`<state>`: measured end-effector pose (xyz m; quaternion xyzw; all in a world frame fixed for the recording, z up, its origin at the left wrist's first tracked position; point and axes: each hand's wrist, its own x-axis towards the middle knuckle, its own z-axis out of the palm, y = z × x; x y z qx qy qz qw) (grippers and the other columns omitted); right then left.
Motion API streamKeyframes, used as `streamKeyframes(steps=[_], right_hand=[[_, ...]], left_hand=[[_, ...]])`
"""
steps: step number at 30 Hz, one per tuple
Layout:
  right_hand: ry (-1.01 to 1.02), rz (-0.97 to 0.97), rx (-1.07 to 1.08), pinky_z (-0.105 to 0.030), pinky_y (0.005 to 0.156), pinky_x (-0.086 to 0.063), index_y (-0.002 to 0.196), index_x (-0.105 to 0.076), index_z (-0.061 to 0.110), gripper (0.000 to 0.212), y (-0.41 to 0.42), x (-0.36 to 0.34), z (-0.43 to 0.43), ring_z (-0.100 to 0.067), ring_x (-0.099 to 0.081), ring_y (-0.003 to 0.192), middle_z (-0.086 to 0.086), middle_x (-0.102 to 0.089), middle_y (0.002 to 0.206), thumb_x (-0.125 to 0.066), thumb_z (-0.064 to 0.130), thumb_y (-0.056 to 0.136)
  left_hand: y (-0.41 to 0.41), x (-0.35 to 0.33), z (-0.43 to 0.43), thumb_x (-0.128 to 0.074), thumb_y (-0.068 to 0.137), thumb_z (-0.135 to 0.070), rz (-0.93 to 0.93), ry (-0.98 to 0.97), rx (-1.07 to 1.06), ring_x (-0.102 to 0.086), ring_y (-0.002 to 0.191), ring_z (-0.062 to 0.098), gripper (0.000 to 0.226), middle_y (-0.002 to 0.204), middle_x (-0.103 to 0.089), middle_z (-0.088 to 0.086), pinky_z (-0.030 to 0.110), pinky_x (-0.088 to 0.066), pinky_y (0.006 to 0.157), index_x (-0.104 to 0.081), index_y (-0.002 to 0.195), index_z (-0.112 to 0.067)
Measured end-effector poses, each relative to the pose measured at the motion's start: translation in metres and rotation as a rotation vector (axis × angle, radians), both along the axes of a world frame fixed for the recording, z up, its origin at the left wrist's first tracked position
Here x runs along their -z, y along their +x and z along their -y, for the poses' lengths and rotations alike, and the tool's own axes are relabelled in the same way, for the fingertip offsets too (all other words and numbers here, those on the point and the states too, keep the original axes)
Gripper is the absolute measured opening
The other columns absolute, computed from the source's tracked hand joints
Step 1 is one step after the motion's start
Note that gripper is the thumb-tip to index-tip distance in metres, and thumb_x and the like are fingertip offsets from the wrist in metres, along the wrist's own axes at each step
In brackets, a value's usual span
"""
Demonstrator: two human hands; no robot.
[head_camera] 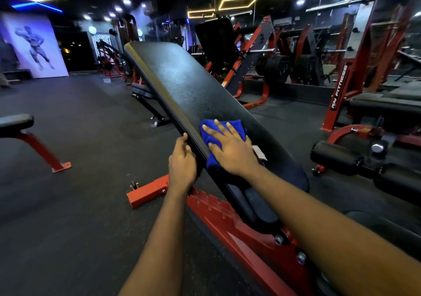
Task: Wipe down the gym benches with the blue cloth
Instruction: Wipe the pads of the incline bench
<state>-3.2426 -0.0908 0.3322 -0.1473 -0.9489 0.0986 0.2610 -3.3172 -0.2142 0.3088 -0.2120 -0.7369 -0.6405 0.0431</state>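
Right hand (230, 151), fingers flat, spread, presses cloth (239, 127) (likely soft, light; best palmed flat) on bench (182, 84); left hand (182, 162) curls round bench edge.

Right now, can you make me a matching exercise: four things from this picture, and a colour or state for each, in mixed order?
Things:
1. cloth
2. left hand
3. right hand
4. frame

Colour or state:
a. grips the edge of the pad
b. red
c. blue
d. lies flat on the cloth

Pairs: 1-c, 2-a, 3-d, 4-b
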Motion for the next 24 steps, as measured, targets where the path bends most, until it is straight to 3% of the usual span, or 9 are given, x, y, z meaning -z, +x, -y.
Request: streamKeyframes(steps=[2, 5, 8, 11, 17, 21, 24], right_hand=[[0.007, -0.052, 0.051, -0.055, 0.114, -0.025, 0.148, -0.026, 0.052, 0.05, 0.012, 0.011, 0.004, -0.016, -0.014, 0.15, 0.016, -0.017, 0.162, -0.036, 0.049, 0.099], [-0.016, -0.089, 0.103, -0.051, 0.115, -0.023, 0.149, -0.025, 0.051, 0.055, 0.047, 0.037, 0.003, -0.014, -0.012, 0.151, 0.016, -0.017, 0.162, -0.028, 0.053, 0.094], [-0.096, -0.099, 0.101, -0.052, 0.116, -0.025, 0.148, -0.028, 0.05, 0.056, 0.05, 0.041, -0.021, -0.012, -0.014, 0.15, 0.015, -0.019, 0.162, -0.023, 0.058, 0.093], [-0.163, -0.118, 0.152, -0.053, 0.117, -0.023, 0.147, -0.031, 0.048, 0.047, 0.03, 0.035, -0.054, -0.013, -0.015, 0.15, 0.013, -0.02, 0.162, -0.034, 0.049, 0.1], [-0.31, -0.109, 0.242, -0.052, 0.118, -0.02, 0.149, -0.034, 0.043, 0.047, 0.0, 0.009, -0.111, -0.019, -0.015, 0.15, 0.01, -0.019, 0.163, -0.04, 0.045, 0.102], [-0.069, -0.131, 0.026, -0.048, 0.114, -0.033, 0.147, -0.035, 0.046, 0.049, 0.022, 0.025, -0.086, -0.018, -0.024, 0.148, 0.012, -0.026, 0.16, -0.04, 0.048, 0.098], [0.066, -0.128, -0.205, -0.039, 0.116, -0.029, 0.147, -0.033, 0.049, 0.051, 0.049, 0.04, -0.054, -0.009, -0.019, 0.149, 0.018, -0.023, 0.16, -0.034, 0.051, 0.095]], left_hand=[[0.001, -0.008, -0.007, -0.032, 0.09, -0.04, -0.008, 0.03, -0.083, -0.064, 0.086, 0.041, 0.033, 0.087, -0.066, 0.013, 0.052, -0.054, 0.081, -0.05, 0.118, -0.034], [0.001, -0.029, -0.021, -0.031, 0.103, -0.033, 0.024, -0.001, -0.211, -0.053, 0.116, 0.042, 0.041, 0.125, -0.059, 0.025, 0.044, -0.04, 0.097, -0.041, 0.14, -0.019], [0.004, -0.042, -0.039, -0.024, 0.105, -0.041, 0.08, -0.038, -0.217, -0.043, 0.129, 0.043, 0.057, 0.146, -0.041, 0.025, 0.045, -0.031, 0.105, -0.015, 0.156, -0.015], [0.01, -0.036, -0.054, -0.02, 0.105, -0.046, 0.081, -0.045, -0.229, -0.043, 0.126, 0.047, 0.062, 0.149, -0.032, 0.024, 0.048, -0.031, 0.104, 0.002, 0.157, -0.021], [0.009, -0.029, -0.054, -0.018, 0.105, -0.047, 0.039, -0.006, -0.227, -0.044, 0.125, 0.045, 0.06, 0.152, -0.029, 0.019, 0.045, -0.032, 0.104, 0.001, 0.157, -0.025], [0.006, -0.025, -0.055, -0.021, 0.105, -0.045, 0.034, 0.024, -0.229, -0.047, 0.122, 0.043, 0.059, 0.15, -0.03, 0.018, 0.044, -0.034, 0.102, -0.002, 0.157, -0.025], [0.001, -0.023, -0.057, -0.022, 0.105, -0.043, 0.017, 0.036, -0.248, -0.048, 0.12, 0.043, 0.058, 0.145, -0.035, 0.019, 0.043, -0.034, 0.101, -0.005, 0.157, -0.024]])
